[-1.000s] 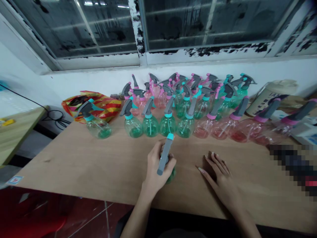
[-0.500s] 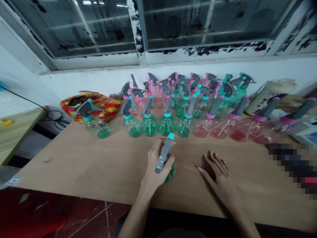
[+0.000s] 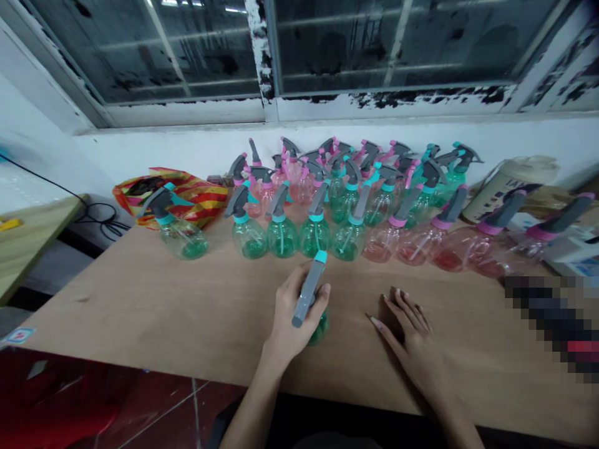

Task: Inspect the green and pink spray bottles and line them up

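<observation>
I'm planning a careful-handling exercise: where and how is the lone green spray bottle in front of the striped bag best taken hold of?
Probably by the turquoise collar of the spray bottle, coming from the near side: the collar is narrow above a wide round body, the striped bag lies behind, bare table in front, and the trigger juts rightward.

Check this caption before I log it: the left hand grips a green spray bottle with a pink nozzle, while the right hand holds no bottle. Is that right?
Not quite: the nozzle is turquoise, not pink, as the head view shows. The left hand does grip a green spray bottle, and the right hand holds no bottle.
</observation>
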The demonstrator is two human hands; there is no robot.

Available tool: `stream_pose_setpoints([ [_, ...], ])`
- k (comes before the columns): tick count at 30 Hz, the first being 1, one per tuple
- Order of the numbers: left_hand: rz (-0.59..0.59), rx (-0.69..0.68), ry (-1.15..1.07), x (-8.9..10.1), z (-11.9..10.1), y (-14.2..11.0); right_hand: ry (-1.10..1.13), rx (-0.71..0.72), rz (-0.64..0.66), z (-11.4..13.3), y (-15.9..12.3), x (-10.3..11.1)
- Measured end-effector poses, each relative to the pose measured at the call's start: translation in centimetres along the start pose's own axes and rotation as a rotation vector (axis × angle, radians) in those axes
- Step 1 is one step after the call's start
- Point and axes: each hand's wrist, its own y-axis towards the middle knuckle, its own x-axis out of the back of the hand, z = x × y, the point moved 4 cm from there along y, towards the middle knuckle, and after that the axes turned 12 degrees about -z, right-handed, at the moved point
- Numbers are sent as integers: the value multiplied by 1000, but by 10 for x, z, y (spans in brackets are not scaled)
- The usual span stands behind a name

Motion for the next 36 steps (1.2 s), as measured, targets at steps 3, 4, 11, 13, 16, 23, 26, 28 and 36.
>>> stream_pose_setpoints([
  [3, -14, -8, 4, 0, 1, 0, -3, 6, -10, 0, 0, 0],
  [4, -17, -4, 7, 1, 1, 0, -4, 8, -11, 0, 0, 0],
  [11, 36, -9, 11, 0, -6, 3, -2, 15, -13, -1, 0, 0],
  [13, 19, -18, 29, 1, -9, 5, 0, 16, -13, 0, 0, 0],
  [16, 52, -19, 57, 1, -10, 6, 7, 14, -13, 0, -1, 0],
  [23, 48, -48, 43, 0, -8, 6, 15, 13, -7, -2, -1, -2],
  [26, 59, -36, 23, -1, -4, 6, 13, 19, -12, -1, 0, -1],
  [28, 88, -28, -15, 0, -2, 6, 11, 20, -16, 0, 0, -1],
  [36, 155, 6, 81, 18, 3, 5, 4, 32, -13, 0, 0, -2],
])
